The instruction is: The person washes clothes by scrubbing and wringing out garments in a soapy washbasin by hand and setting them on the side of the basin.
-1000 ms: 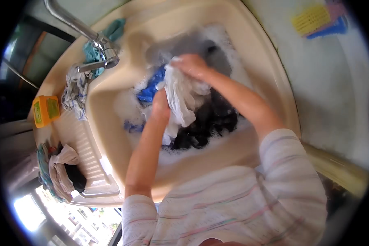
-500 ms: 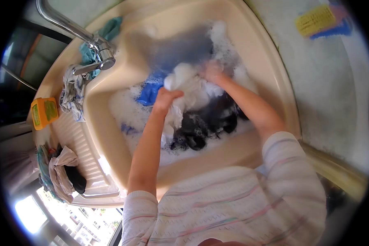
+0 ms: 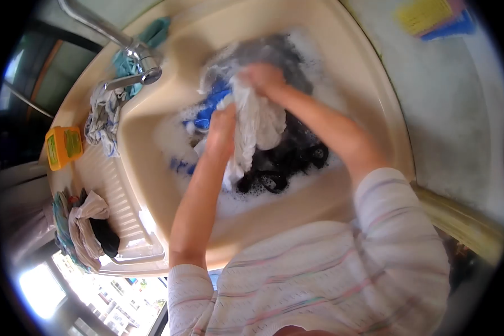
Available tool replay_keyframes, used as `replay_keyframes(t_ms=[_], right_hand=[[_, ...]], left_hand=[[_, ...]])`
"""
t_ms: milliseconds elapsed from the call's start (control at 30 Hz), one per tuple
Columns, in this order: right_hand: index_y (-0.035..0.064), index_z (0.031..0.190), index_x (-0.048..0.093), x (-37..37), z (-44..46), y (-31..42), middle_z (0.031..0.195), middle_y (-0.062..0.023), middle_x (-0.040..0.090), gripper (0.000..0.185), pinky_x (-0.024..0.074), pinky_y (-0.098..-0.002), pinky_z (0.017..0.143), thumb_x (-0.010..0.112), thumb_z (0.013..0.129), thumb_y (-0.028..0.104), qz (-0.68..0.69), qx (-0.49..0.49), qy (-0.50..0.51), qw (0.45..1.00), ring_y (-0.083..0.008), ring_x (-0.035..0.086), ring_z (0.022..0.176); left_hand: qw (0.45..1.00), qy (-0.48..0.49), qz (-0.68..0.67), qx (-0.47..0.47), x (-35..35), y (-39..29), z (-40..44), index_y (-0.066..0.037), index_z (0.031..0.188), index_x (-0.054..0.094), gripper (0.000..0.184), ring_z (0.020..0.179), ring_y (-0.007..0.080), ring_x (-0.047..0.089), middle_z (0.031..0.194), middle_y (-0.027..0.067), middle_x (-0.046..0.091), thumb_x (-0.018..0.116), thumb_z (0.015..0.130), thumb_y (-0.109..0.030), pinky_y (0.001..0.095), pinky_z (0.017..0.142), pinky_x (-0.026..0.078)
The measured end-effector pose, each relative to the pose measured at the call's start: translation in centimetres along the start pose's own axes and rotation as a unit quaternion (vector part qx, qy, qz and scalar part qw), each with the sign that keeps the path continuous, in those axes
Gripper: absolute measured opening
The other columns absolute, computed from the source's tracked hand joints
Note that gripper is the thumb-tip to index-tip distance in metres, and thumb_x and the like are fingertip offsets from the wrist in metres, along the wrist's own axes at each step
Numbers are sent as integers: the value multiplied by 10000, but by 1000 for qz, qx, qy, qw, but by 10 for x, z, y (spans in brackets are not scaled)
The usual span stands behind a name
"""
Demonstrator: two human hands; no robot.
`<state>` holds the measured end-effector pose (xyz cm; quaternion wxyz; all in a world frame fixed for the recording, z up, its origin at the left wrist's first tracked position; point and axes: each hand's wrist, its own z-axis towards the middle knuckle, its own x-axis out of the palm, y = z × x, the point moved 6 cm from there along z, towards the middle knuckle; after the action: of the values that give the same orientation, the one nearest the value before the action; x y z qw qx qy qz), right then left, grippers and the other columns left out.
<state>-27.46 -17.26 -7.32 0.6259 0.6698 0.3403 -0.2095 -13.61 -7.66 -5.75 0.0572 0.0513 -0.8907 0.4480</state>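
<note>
A wet white cloth garment (image 3: 255, 126) is bunched between my hands above the soapy water in the beige sink (image 3: 369, 84). My left hand (image 3: 223, 124) is closed on its left side. At its upper end, my right hand (image 3: 263, 78) grips the fabric; its fingers are blurred by motion. Blue cloth (image 3: 206, 115) lies in the suds just left of the garment. Dark clothes (image 3: 285, 165) float in the water below and to the right of it.
A chrome faucet (image 3: 137, 53) stands at the upper left, with teal cloth (image 3: 126, 67) behind it. Grey-white cloth (image 3: 102, 120), an orange container (image 3: 64, 147) and piled clothes (image 3: 87, 227) line the ribbed drainboard (image 3: 117, 207). A yellow sponge (image 3: 423, 17) lies at the upper right.
My right hand has moved left and up, drawing the white garment's top with it. The garment now hangs longer and narrower between my hands. My left hand has shifted slightly upward.
</note>
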Motion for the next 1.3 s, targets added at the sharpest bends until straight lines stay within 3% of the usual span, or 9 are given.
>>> replay_keyframes(t_ms=[167, 267, 567, 700, 833, 1000, 1067, 1200, 1300], right_hand=[[129, 925, 628, -108, 20, -34, 848, -94, 631, 275, 466, -368, 702, 541, 775, 342, -176, 22, -107, 978, -264, 597, 813], [101, 1025, 597, -140, 23, -42, 990, -96, 612, 329, 460, -331, 774, 553, 762, 295, 78, -98, -220, 967, -232, 582, 908], [117, 1229, 426, -7, -36, -25, 1204, -131, 474, 537, 359, -462, 910, 564, 785, 386, -221, -119, -120, 960, -281, 426, 1135], [109, 1150, 471, 28, -22, -63, 1137, -127, 525, 469, 427, -432, 786, 543, 792, 404, -272, -49, -48, 960, -247, 503, 1038], [86, 930, 565, 16, -15, -52, 884, -128, 589, 351, 442, -389, 666, 556, 776, 401, -128, 14, -42, 991, -247, 567, 824], [76, 743, 618, -18, -66, 57, 648, -121, 604, 337, 450, -350, 530, 616, 743, 414, 75, -56, -18, 995, -253, 579, 565], [79, 650, 538, -4, -95, 87, 549, -99, 531, 330, 408, -360, 480, 632, 747, 381, 53, -212, -60, 974, -260, 516, 489], [69, 644, 580, -3, -60, 40, 540, -97, 533, 307, 407, -347, 486, 624, 751, 353, 43, -140, -141, 979, -258, 504, 487], [70, 793, 626, -39, -39, -27, 619, -103, 593, 282, 455, -347, 560, 553, 770, 342, 50, 43, -65, 996, -245, 588, 594]], left_hand=[[929, 100, 315, 165, 50, -122, -50, 65, 952, 530, 442, 816, 185, 561, 923, 99, 586, 654, 727, -295, 316, 692, 445], [840, 137, 450, 269, 75, -140, -37, 48, 979, 534, 471, 875, 245, 581, 924, 140, 604, 661, 707, -315, 349, 739, 450], [637, 40, 743, 203, 22, 15, 0, -104, 1306, 275, 789, 981, 362, 531, 1095, 210, 522, 702, 678, -319, 417, 810, 450], [700, 12, 687, 196, 5, 44, 28, -86, 1288, 320, 732, 996, 303, 528, 1071, 162, 532, 700, 687, -258, 403, 836, 444], [992, 53, 117, 16, -37, 50, 51, -55, 1205, 438, 542, 1001, 240, 516, 1051, 102, 545, 632, 741, -255, 367, 830, 438], [980, -66, -140, -122, -32, 71, 68, -73, 1188, 475, 447, 1045, 208, 482, 1101, 78, 526, 533, 822, -323, 321, 871, 408], [931, 111, -322, 129, -12, 66, 76, -68, 1197, 419, 394, 1044, 185, 441, 1080, 22, 492, 439, 880, -301, 311, 903, 377], [983, -83, -164, 26, -14, 7, 31, 22, 1020, 555, 319, 749, 179, 546, 901, 62, 581, 564, 788, -197, 305, 694, 473], [926, -148, 219, 271, -12, -66, -6, -10, 838, 627, 162, 620, 214, 569, 706, 117, 598, 557, 723, -100, 303, 585, 458]])
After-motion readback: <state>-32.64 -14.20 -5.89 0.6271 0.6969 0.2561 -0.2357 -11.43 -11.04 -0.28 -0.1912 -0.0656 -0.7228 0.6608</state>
